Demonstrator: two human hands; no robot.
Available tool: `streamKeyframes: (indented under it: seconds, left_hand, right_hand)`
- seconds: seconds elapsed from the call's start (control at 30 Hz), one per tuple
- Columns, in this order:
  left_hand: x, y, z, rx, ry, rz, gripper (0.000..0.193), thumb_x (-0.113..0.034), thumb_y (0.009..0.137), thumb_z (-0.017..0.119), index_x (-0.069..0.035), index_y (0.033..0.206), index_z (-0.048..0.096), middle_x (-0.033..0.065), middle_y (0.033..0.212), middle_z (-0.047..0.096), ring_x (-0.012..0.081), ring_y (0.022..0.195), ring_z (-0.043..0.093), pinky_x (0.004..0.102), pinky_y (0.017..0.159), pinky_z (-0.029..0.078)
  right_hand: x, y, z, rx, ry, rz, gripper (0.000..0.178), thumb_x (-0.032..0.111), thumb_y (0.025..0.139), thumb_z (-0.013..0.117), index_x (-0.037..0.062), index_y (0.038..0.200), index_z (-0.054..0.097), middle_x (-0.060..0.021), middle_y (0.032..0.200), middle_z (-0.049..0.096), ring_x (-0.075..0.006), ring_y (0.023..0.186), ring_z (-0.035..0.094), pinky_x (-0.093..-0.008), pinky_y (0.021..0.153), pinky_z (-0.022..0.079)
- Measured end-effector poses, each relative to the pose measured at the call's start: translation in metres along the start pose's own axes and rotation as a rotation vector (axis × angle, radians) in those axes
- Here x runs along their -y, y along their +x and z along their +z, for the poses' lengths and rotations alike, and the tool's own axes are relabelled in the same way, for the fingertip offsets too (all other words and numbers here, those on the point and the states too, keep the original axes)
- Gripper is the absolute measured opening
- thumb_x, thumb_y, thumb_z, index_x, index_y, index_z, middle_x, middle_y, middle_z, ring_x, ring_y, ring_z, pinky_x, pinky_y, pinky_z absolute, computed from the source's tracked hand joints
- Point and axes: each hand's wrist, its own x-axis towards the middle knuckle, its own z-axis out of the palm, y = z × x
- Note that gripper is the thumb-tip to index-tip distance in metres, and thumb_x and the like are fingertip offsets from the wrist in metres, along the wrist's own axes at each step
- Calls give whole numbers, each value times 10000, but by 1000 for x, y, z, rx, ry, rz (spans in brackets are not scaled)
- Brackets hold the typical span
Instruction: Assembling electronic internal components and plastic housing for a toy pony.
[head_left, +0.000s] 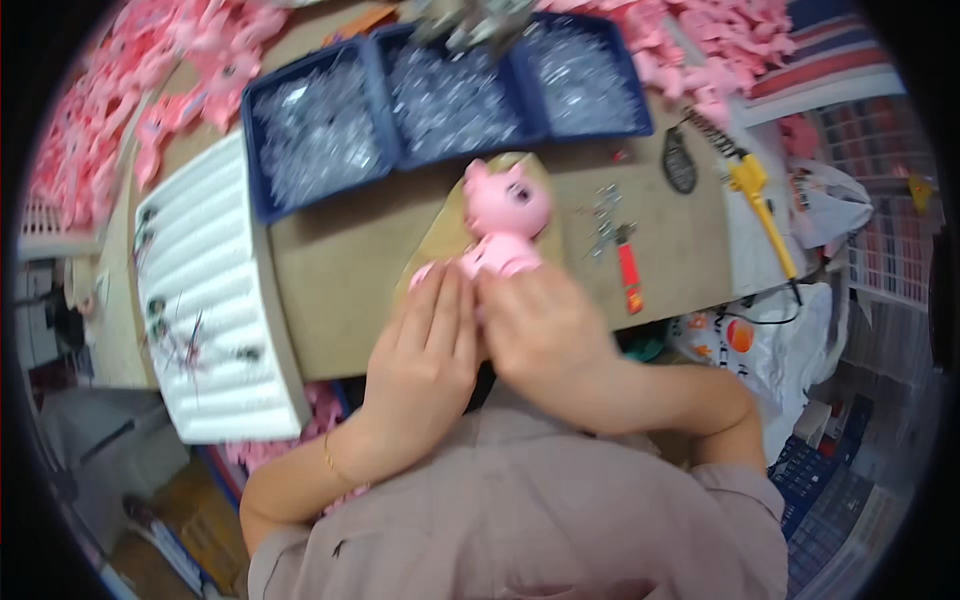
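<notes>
Between my two hands is a pink plastic toy animal (508,205) with a round head, small pointed ears and a dark printed eye. Its head points away from me, and it lies over a yellowish-brown sheet (440,232) on the table. My left hand (428,335) is pressed on the lower left of the toy's body, fingers together. From the right, my right hand (545,325) closes over the other side of the body. The toy's lower end and both thumbs are hidden beneath the hands.
Three joined blue bins (388,100) of clear plastic pieces stand ahead. A white ridged foam tray (215,290) with small wired parts is at left. Small screws (604,215), a red-handled tool (628,270) and a yellow soldering iron (757,195) lie right. Pink toy parts (190,50) pile up behind.
</notes>
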Motion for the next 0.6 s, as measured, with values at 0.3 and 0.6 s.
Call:
streamKeyframes:
  seconds: [0.3, 0.6]
  left_hand:
    - [9, 9, -12, 104, -180, -28, 495, -124, 715, 655, 73, 1157, 553, 201, 1198, 565, 310, 1139, 535, 348, 900, 467]
    - [9, 43, -40, 391, -494, -251, 623, -96, 704, 667, 28, 1271, 440, 171, 1153, 573, 299, 1010, 582, 347, 861, 475]
  right_hand:
    - [-70, 15, -15, 343, 608, 290, 226, 247, 780, 657, 54, 897, 663, -115, 825, 595, -283, 814, 596, -393, 731, 482]
    - [-208, 49, 45, 26, 155, 649, 237, 162, 761, 663, 17, 948, 674, -168, 888, 669, -312, 864, 642, -403, 771, 496]
